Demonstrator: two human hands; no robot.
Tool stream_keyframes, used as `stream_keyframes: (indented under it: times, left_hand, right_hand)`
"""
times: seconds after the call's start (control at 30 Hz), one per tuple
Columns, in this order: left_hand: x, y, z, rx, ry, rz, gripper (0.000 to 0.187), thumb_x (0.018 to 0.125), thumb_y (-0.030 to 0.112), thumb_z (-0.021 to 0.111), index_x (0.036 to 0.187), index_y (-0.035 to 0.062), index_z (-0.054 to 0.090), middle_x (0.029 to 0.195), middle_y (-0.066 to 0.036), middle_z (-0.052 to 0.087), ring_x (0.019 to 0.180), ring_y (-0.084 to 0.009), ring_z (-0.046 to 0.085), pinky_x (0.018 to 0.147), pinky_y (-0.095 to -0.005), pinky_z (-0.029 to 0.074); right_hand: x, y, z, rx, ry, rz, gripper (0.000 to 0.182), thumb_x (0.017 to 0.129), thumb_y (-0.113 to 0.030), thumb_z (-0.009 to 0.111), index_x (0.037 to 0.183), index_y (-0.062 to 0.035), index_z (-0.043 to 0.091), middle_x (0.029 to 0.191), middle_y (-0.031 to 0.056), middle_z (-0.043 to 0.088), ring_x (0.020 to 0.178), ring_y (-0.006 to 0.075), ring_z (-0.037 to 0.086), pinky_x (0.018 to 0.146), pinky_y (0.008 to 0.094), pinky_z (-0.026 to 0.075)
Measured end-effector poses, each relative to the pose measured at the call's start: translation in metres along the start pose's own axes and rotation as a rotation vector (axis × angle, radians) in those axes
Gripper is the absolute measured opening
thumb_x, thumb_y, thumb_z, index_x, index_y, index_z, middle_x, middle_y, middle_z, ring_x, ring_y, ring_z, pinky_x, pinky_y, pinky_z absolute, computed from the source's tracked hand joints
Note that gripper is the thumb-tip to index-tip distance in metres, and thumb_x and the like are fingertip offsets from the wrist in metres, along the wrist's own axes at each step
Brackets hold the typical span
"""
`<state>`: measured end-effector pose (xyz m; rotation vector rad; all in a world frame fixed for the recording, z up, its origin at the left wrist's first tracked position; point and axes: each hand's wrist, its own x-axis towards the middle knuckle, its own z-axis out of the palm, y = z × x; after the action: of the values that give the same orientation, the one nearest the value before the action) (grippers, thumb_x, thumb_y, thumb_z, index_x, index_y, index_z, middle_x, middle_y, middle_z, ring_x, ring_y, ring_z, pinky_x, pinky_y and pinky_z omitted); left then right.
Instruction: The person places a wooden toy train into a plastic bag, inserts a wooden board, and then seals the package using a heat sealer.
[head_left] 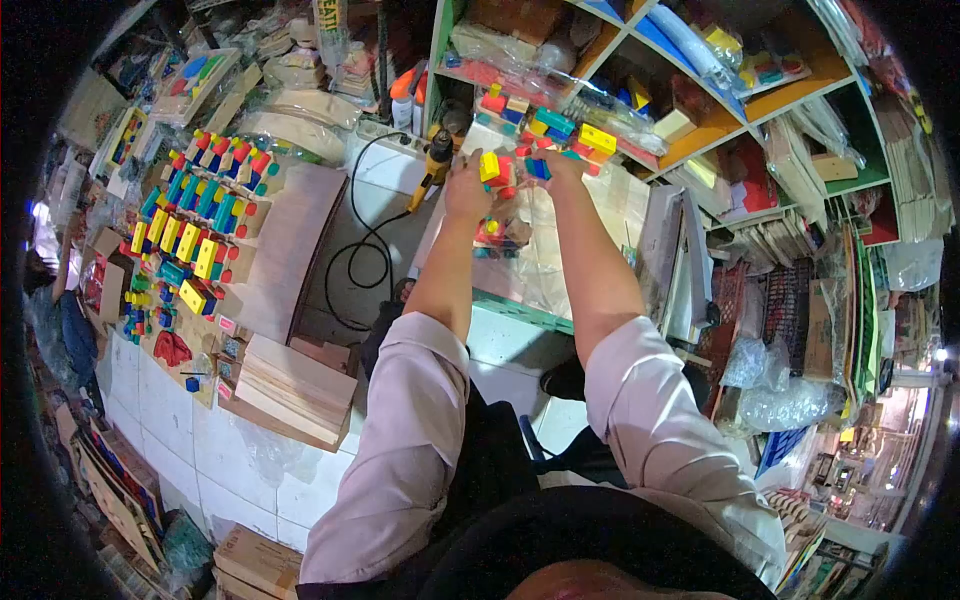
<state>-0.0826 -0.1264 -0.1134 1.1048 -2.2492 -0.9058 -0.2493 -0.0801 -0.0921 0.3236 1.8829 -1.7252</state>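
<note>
Both arms reach forward over a low work table (550, 275) covered with clear plastic. My left hand (467, 188) is closed at a small toy piece with a yellow block (489, 166) and red parts beside it. Close by on the right, my right hand (562, 170) has its fingers round a blue block (539, 169). Beyond the hands lie a yellow block (597, 139) and a green cylinder (554, 122) with red wheels. Nearer me, a small piece with yellow and red parts (492, 228) rests on the plastic.
Rows of colourful toy vehicles (180, 240) stand on a board at the left. A yellow power drill (432, 167) with a black cable is left of the table. Shelves (700, 130) rise behind; stacked wooden boards (290, 385) lie at lower left.
</note>
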Motion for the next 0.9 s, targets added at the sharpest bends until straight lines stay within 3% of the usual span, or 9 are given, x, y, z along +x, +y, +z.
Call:
stream_keyframes:
  times: [0.1, 0.23, 0.3, 0.4, 0.43, 0.5, 0.63, 0.77, 0.9]
  left_hand:
    - [0.004, -0.003, 0.007, -0.042, -0.015, 0.000, 0.070, 0.061, 0.010, 0.078, 0.123, 0.0138, 0.046, 0.123, -0.019, 0.046, 0.110, -0.0384, 0.048, 0.093, -0.0425, 0.041]
    - [0.001, -0.003, 0.018, -0.053, 0.050, 0.042, 0.056, 0.062, 0.009, 0.077, 0.112, 0.0112, 0.053, 0.108, -0.013, 0.053, 0.096, -0.0363, 0.054, 0.086, -0.0427, 0.044]
    - [-0.002, 0.001, 0.019, -0.045, 0.030, 0.016, 0.054, 0.063, 0.010, 0.076, 0.112, 0.0117, 0.054, 0.108, -0.012, 0.053, 0.096, -0.0363, 0.054, 0.086, -0.0424, 0.044]
    - [-0.006, 0.019, 0.014, 0.010, 0.023, -0.020, 0.050, 0.064, 0.012, 0.074, 0.110, 0.0113, 0.054, 0.106, -0.013, 0.055, 0.097, -0.0346, 0.054, 0.084, -0.0417, 0.044]
    - [-0.006, 0.022, 0.015, 0.059, 0.030, -0.026, 0.047, 0.065, 0.014, 0.073, 0.108, 0.0105, 0.055, 0.104, -0.014, 0.057, 0.097, -0.0328, 0.055, 0.082, -0.0413, 0.044]
    - [-0.003, 0.024, 0.015, 0.071, 0.037, -0.030, 0.046, 0.066, 0.016, 0.072, 0.108, 0.0116, 0.054, 0.103, -0.013, 0.057, 0.096, -0.0322, 0.056, 0.083, -0.0413, 0.043]
    - [-0.002, 0.038, 0.010, 0.070, 0.112, 0.017, 0.047, 0.067, 0.019, 0.072, 0.110, 0.0134, 0.053, 0.100, -0.011, 0.059, 0.092, -0.0316, 0.058, 0.085, -0.0421, 0.040]
    - [0.005, 0.034, 0.014, 0.051, 0.173, 0.078, 0.049, 0.067, 0.022, 0.074, 0.110, 0.0131, 0.053, 0.098, -0.011, 0.061, 0.091, -0.0315, 0.059, 0.085, -0.0436, 0.040]
    - [0.012, 0.043, -0.013, -0.157, 0.020, -0.015, 0.055, 0.063, 0.025, 0.077, 0.111, 0.0108, 0.053, 0.100, -0.014, 0.063, 0.093, -0.0328, 0.060, 0.080, -0.0424, 0.045]
  right_hand:
    - [0.003, 0.005, -0.005, -0.025, -0.082, -0.016, 0.076, 0.060, 0.010, 0.071, 0.115, -0.0069, 0.022, 0.106, 0.0217, 0.051, 0.073, 0.0342, 0.064, 0.055, 0.0507, 0.056]
    - [0.000, 0.006, -0.014, -0.171, 0.010, -0.136, 0.078, 0.059, 0.006, 0.073, 0.116, -0.0065, 0.022, 0.105, 0.0194, 0.052, 0.075, 0.0331, 0.063, 0.054, 0.0498, 0.056]
    - [0.007, 0.013, -0.017, -0.426, 0.071, -0.468, 0.078, 0.058, 0.002, 0.074, 0.118, -0.0063, 0.025, 0.106, 0.0182, 0.052, 0.086, 0.0326, 0.061, 0.064, 0.0470, 0.055]
    - [-0.025, 0.006, -0.017, -0.568, 0.140, -0.639, 0.078, 0.058, 0.000, 0.074, 0.120, -0.0057, 0.027, 0.108, 0.0178, 0.052, 0.096, 0.0317, 0.057, 0.079, 0.0414, 0.050]
    - [-0.024, 0.010, -0.018, -0.568, 0.140, -0.639, 0.078, 0.058, 0.000, 0.074, 0.120, -0.0057, 0.027, 0.108, 0.0178, 0.052, 0.096, 0.0317, 0.057, 0.079, 0.0414, 0.050]
    - [-0.030, 0.012, -0.020, -0.419, -0.043, -0.908, 0.084, 0.055, -0.003, 0.076, 0.124, -0.0049, 0.027, 0.113, 0.0218, 0.049, 0.104, 0.0375, 0.052, 0.090, 0.0407, 0.043]
    - [-0.044, 0.012, -0.021, -0.459, -0.009, -1.154, 0.079, 0.059, 0.001, 0.069, 0.126, -0.0046, 0.028, 0.119, 0.0220, 0.044, 0.112, 0.0403, 0.046, 0.094, 0.0410, 0.038]
    - [-0.057, 0.008, -0.026, -0.402, -0.076, -1.172, 0.078, 0.061, -0.001, 0.069, 0.127, -0.0056, 0.028, 0.121, 0.0226, 0.041, 0.113, 0.0405, 0.044, 0.095, 0.0415, 0.036]
    - [-0.063, -0.003, -0.037, -0.324, -0.014, -1.083, 0.077, 0.062, -0.003, 0.071, 0.126, -0.0063, 0.029, 0.116, 0.0225, 0.046, 0.108, 0.0378, 0.049, 0.091, 0.0410, 0.040]
